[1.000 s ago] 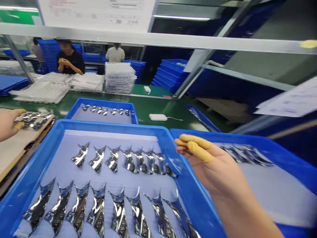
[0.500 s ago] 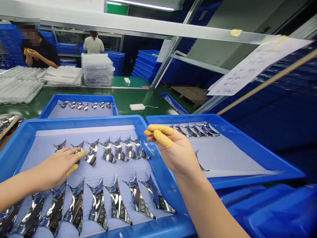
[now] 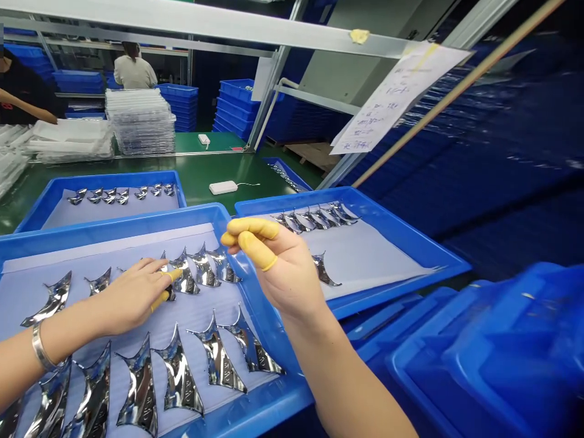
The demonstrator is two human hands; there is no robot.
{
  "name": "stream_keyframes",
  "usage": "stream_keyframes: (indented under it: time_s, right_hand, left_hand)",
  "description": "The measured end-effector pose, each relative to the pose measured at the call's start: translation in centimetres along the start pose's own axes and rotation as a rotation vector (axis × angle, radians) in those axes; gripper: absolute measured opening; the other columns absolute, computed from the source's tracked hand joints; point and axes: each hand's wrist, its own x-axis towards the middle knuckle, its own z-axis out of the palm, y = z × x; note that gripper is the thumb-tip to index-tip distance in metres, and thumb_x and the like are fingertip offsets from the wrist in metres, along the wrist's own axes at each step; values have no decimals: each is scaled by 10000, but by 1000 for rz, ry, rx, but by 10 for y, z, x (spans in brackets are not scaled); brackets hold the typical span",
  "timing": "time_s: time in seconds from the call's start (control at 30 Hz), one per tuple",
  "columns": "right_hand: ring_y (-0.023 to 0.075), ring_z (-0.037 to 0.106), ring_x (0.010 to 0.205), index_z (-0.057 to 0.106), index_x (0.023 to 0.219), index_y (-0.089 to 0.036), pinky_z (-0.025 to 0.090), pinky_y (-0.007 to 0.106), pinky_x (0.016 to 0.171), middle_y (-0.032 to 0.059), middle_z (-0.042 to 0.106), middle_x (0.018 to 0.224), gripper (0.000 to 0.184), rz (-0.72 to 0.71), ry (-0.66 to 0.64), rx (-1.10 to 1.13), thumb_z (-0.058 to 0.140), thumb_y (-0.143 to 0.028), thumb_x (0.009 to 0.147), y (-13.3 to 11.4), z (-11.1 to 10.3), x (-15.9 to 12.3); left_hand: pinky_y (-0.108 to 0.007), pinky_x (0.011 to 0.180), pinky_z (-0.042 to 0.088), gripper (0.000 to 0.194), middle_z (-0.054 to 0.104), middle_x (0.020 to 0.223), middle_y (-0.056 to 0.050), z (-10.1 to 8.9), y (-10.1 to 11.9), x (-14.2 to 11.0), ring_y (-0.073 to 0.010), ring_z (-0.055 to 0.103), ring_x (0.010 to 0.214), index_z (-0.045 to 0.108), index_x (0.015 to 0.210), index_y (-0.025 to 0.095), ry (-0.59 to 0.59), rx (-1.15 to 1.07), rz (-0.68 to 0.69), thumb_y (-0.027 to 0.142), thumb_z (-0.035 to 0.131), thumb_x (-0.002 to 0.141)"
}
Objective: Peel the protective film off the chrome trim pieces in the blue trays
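Observation:
My left hand [image 3: 139,295] reaches over the upper row of shiny chrome-like trim pieces [image 3: 185,274] in the near blue tray [image 3: 214,213]. Its fingers are stretched out, apart, and cover part of a piece beneath; whether they touch it I cannot tell. Yellow finger cots cover its thumb and a finger. Above the tray's right rim, my right hand [image 3: 287,267] is closed in a pinch, thumb against cot-covered fingers. Anything between those fingertips is hidden. A lower row of larger trim pieces [image 3: 177,371] lies nearer me on the white liner.
A second blue tray [image 3: 410,261] with a row of trim pieces and a single piece [image 3: 325,271] stands at right. Behind is another tray [image 3: 109,179]. Stacked blue bins [image 3: 456,365] fill the lower right. A metal crossbar [image 3: 205,27] spans above; people work beyond.
The view has turned right, so the trays appear further left. My left hand has moved right along the upper row. My right hand keeps its pinch.

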Motion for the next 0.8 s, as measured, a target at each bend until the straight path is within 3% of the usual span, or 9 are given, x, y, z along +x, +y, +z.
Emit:
stream_keyframes:
  time_s: [0.2,0.3,0.4,0.57,0.73,0.8]
  right_hand:
    - [179,705,820,721,870,-228,584,326,747,8,732,837,176,-33,47,30,768,-366,772,-3,-14,-4]
    - [179,698,797,705,891,-224,581,338,757,19,731,861,260,-69,173,-81,747,-449,768,2,-43,-4]
    - [203,698,868,689,913,-204,565,353,808,53,735,919,338,-37,365,-390,692,-516,784,9,-88,2]
    - [219,666,997,664,1064,-136,511,379,940,122,719,1061,250,117,603,-764,569,-323,929,18,-156,21]
    - [236,629,1071,645,1124,-154,506,459,961,91,654,1172,225,409,547,-1077,619,-308,962,39,-171,40]
    - [236,628,1066,640,1139,-162,528,455,932,88,633,1201,234,521,494,-1166,620,-321,969,46,-172,49]
  left_hand:
    - [-511,1083,390,467,624,1372,-133,0,28,55,-308,409,1402,482,1407,188,9,-15,124,224,333,966]
    - [-501,1082,398,466,658,1326,-143,12,33,70,-307,496,1339,521,1378,164,-12,3,163,222,344,951]
    - [-517,1060,420,477,669,1307,-167,26,28,73,-326,559,1279,552,1358,147,8,34,171,263,319,958]
    - [-530,1028,463,515,688,1283,-157,46,13,78,-337,603,1227,576,1358,187,94,64,195,342,289,960]
    - [-567,998,504,517,712,1243,-129,41,10,73,-365,617,1202,616,1328,299,204,84,183,439,306,939]
    - [-583,988,511,538,714,1243,-90,36,3,59,-364,619,1202,467,1439,420,277,80,167,481,317,926]
